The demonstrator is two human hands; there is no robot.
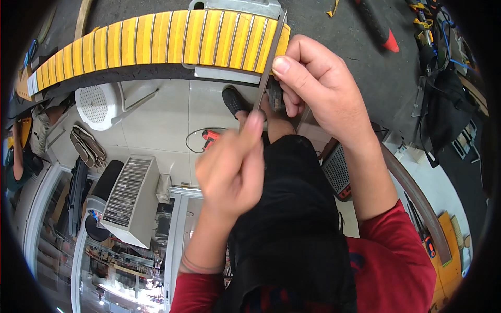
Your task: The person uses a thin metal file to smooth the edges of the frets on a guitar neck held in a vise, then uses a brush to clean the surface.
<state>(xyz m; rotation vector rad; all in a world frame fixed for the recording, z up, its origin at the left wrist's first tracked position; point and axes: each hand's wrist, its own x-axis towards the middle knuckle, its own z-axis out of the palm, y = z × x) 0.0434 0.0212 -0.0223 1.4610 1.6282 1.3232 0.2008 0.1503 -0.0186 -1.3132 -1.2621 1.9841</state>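
Note:
A guitar neck (177, 39) lies across the bench, its fretboard covered in yellow tape between bare metal frets. Over its right end slants a thin metal file (272, 55), crossing near the last frets. My left hand (232, 169), blurred by motion, is closed around the file's lower end, below the bench edge. At the neck's right end is my right hand (323, 86). Its thumb presses beside the file and its fingers curl in around the end of the neck; their exact grip is partly hidden. A grey support (237, 6) sits beneath the neck.
A red-tipped dark tool (389, 41) lies on the dark bench (334, 26) to the right. Below are a white perforated stool (96, 107), a red power tool (210, 138) with a cord and a white cabinet (130, 198). Another person's arm (18, 148) shows at far left.

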